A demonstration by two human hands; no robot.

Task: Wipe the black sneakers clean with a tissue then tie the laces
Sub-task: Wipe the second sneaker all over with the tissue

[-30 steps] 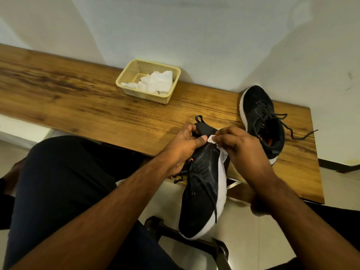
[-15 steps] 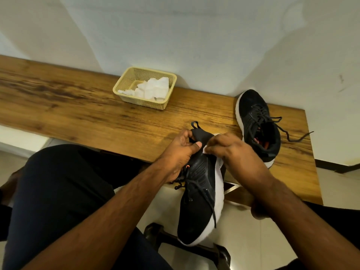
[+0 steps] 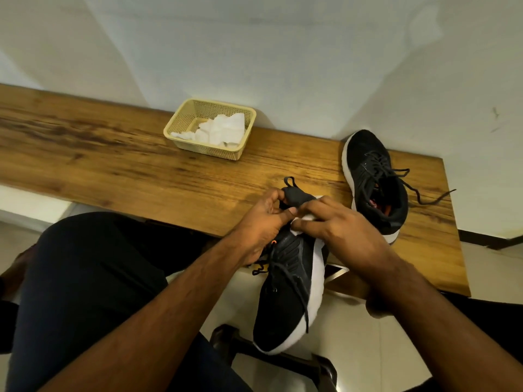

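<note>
Two hands on one sneaker (image 3: 288, 281)

My left hand (image 3: 263, 222) grips its heel; my right hand (image 3: 336, 222) pinches the tissue (image 3: 301, 220) there, toe pointing toward me.

The right hand (image 3: 342, 230) now lies lower on the held sneaker (image 3: 285, 295) than a second ago, its fingers curled over the tissue (image 3: 304, 220) and pressing it against the side near the heel. Less of the tissue shows than before. The left hand (image 3: 263, 222) keeps its grip at the heel, thumb beside the tissue.
</note>
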